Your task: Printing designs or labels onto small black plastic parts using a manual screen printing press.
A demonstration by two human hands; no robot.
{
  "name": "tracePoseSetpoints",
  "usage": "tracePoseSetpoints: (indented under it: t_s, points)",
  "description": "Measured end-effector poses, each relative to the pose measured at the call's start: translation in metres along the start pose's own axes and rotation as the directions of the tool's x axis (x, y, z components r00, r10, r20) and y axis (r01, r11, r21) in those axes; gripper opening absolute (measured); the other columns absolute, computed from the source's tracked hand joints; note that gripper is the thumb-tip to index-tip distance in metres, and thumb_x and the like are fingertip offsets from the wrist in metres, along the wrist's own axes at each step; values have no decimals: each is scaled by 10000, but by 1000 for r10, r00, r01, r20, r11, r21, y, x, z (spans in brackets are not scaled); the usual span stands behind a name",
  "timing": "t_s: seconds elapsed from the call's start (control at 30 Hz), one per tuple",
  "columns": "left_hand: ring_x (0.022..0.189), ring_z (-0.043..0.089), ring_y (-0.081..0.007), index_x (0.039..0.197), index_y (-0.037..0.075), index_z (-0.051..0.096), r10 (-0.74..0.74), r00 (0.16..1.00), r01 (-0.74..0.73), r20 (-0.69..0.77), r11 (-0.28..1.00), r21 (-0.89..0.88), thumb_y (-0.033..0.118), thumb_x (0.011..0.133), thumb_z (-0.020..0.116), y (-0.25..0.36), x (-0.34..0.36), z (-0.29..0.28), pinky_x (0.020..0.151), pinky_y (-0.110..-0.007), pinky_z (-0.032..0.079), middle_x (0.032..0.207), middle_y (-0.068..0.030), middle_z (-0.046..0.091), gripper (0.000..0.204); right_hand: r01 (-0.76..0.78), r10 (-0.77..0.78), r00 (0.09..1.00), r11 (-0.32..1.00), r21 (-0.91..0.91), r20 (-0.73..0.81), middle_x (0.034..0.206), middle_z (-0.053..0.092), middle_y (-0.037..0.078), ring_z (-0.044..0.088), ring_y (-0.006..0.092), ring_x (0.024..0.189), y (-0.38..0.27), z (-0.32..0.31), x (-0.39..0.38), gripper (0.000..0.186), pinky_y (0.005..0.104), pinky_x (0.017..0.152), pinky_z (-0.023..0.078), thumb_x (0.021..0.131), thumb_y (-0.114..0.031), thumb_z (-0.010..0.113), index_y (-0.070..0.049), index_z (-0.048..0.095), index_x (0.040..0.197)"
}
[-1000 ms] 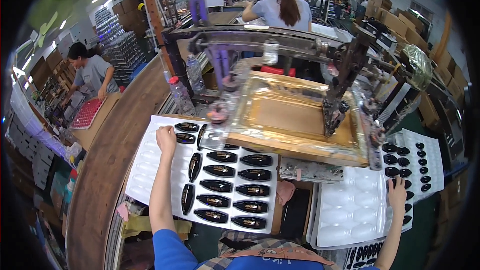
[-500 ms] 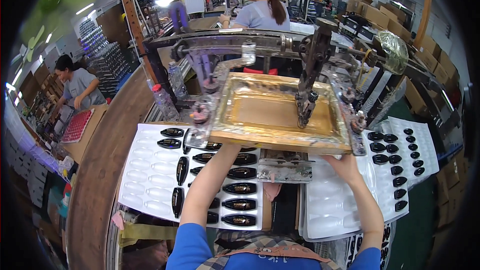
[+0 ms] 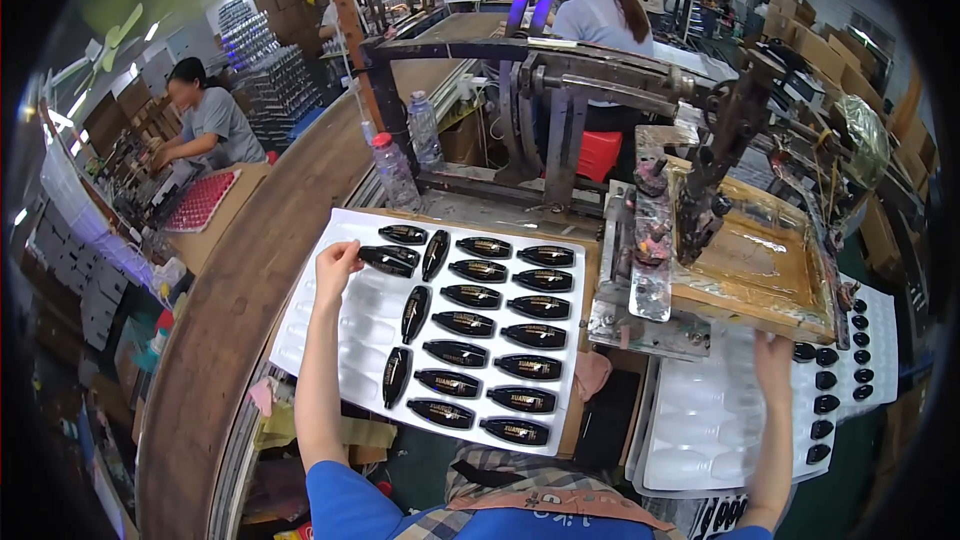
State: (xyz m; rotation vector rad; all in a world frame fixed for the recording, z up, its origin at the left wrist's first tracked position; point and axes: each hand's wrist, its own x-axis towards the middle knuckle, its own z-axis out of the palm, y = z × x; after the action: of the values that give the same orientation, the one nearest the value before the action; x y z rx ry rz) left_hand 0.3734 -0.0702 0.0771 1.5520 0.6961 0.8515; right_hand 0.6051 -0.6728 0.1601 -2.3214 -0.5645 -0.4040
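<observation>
Two hands at work: my left hand (image 3: 335, 262) pinches a black oval bottle (image 3: 386, 260) at the upper left of the white moulded tray (image 3: 330, 340), beside rows of like bottles. My right hand (image 3: 772, 352) reaches under the yellowed printing frame (image 3: 755, 280) onto a second white tray (image 3: 700, 430); whether it grips, I cannot tell.

Bare moulded hollows along the white plastic tray's (image 3: 330, 340) left side by the bench's left edge, glossy black oval bottles (image 3: 470, 325) crowding its right, rusty printing machine (image 3: 720, 240) overhanging the clear blister tray (image 3: 700, 430).
</observation>
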Motion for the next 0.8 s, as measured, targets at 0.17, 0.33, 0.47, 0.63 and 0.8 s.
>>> tracePoseSetpoints:
  t_s: [0.17, 0.33, 0.47, 0.63, 0.8]
  points:
    - [456, 513, -96, 728, -25, 603, -142, 983, 168, -112, 951, 262, 230, 787, 616, -58, 14, -32, 444, -225, 436, 579, -52, 574, 262, -184, 341, 924, 796, -577, 175, 1166, 437, 253, 479, 398, 1004, 84, -59, 17, 441, 390, 856, 387, 819, -249, 523, 50, 431, 1129]
    - [455, 539, -175, 687, -5, 607, -239, 965, 259, -111, 782, 567, 264, 759, 633, -67, 24, -26, 466, -307, 440, 551, -89, 571, 279, -174, 254, 967, 639, -749, -8, 1144, 440, 218, 520, 377, 920, 142, -70, -4, 465, 440, 734, 433, 813, -371, 493, -9, 455, 1102]
    - [675, 573, -283, 831, -9, 575, 162, 983, -6, -81, 477, 879, 208, 768, 594, -14, 4, 17, 624, -365, 450, 789, -156, 602, 227, -163, 206, 978, 805, -570, 12, 1131, 461, 178, 500, 360, 964, 136, -77, -9, 366, 413, 792, 415, 876, -273, 416, -6, 442, 1125]
    - [843, 568, -285, 964, -6, 523, 613, 669, -743, 420, 562, 363, 133, 781, 535, 53, -42, 152, 725, -356, 447, 935, -141, 587, 230, -132, 110, 986, 974, -182, -122, 1020, 515, 124, 503, 223, 927, 100, -65, -13, 268, 308, 812, 391, 893, -183, 403, -17, 474, 1092]
    - [757, 570, -196, 998, 3, 537, 734, 502, -853, 457, 509, 118, 113, 788, 529, 65, -62, 224, 696, -304, 456, 862, -85, 604, 237, -43, -9, 991, 923, 382, 134, 1238, 399, 54, 527, 142, 904, -15, -8, 4, 403, 244, 723, 439, 727, -49, 589, -65, 472, 1113]
